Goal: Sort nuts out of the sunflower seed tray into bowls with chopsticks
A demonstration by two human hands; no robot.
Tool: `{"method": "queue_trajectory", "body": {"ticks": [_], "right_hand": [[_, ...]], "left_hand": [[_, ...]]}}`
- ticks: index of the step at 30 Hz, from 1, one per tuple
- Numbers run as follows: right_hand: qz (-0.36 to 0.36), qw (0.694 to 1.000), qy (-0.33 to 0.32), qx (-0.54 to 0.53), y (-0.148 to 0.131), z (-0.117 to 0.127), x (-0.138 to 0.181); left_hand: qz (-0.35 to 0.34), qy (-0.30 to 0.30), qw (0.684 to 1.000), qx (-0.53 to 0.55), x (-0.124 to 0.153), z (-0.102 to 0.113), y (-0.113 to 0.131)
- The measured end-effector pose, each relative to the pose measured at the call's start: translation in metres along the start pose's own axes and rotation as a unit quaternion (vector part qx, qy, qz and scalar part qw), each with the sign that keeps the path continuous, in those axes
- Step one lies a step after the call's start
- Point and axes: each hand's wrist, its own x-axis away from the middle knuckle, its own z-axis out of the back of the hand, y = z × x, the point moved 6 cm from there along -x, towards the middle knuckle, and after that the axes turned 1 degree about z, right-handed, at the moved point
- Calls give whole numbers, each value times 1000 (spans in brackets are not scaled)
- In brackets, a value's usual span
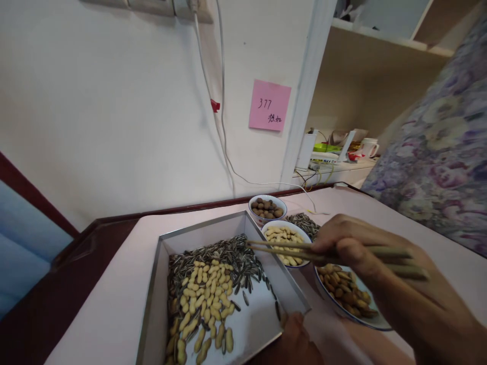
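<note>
My right hand (376, 274) is closed around a pair of wooden chopsticks (281, 248). Their tips reach over the right wall of a square metal tray (262, 296), and I cannot make out anything between them. At the tray's near right corner my left hand (294, 340) grips the edge, partly cut off by the frame. Inside the tray, striped sunflower seeds (243, 258) lie along the back and left, with peanuts in shells (209, 296) in the middle and front. Under the chopsticks stands a bowl of peanuts (285, 235). A bowl of brown oval nuts (346, 294) is partly hidden by my right hand.
Behind the peanuts stands a bowl of round brown nuts (267, 209). A heap of sunflower seeds (304, 223) lies on the pale table cover (110, 299). A white cable (262, 183) hangs down the wall to the table. Floral cloth (437, 147) hangs at the right.
</note>
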Motion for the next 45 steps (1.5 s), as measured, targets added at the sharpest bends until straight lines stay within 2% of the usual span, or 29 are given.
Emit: {"method": "queue_trajectory", "body": {"ticks": [4, 10, 20, 29, 32, 35, 38, 42, 43, 45], "right_hand": [[-31, 992, -121, -21, 8, -29, -5], [-66, 982, -175, -21, 17, -52, -7], [-88, 982, -165, -14, 23, -59, -10], [-87, 984, -153, -11, 27, -59, -10], [-61, 990, -126, -8, 25, -50, -11], [-40, 997, -64, -26, 20, -29, -8], [-9, 997, 56, -53, 13, 1, -2], [47, 970, 238, -34, 2, 37, 6], [47, 962, 268, -8, 3, 43, 6], [28, 959, 275, 61, 8, 51, 3]], "left_hand": [[-16, -12, 1000, 3, 9, -11, 12], [-3, -31, 1000, 4, 7, -26, 20], [-8, -31, 999, 4, 2, -20, 13], [-37, -22, 999, 9, 12, -12, 10], [-39, -17, 999, 7, 11, -17, 13], [-38, -13, 999, 6, 9, -20, 15], [-30, -9, 1000, 3, 8, -18, 11], [-21, -1, 1000, -1, 8, -11, 2], [-18, 5, 1000, -3, 6, -9, -1], [-1, 34, 999, -6, 0, -4, -6]]}}
